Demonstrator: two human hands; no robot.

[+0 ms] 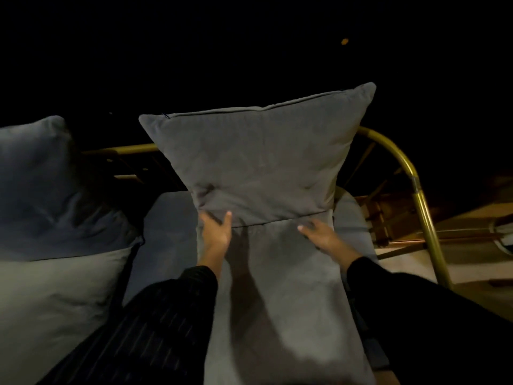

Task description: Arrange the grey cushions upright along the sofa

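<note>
A grey cushion [261,159] stands upright in the middle, leaning back against the sofa's brass frame [399,159]. My left hand [215,232] grips its lower left corner, fingers pinching the fabric. My right hand [322,234] lies at its lower right edge, where it meets a flat grey cushion [283,295] lying below it. Another grey cushion [36,184] stands upright at the far left, above a lighter cushion [55,295] lying flat.
A dark seat pad [163,232] shows between the two cushion groups. The brass rail curves down on the right toward a pale floor [472,262]. Everything behind the sofa is dark.
</note>
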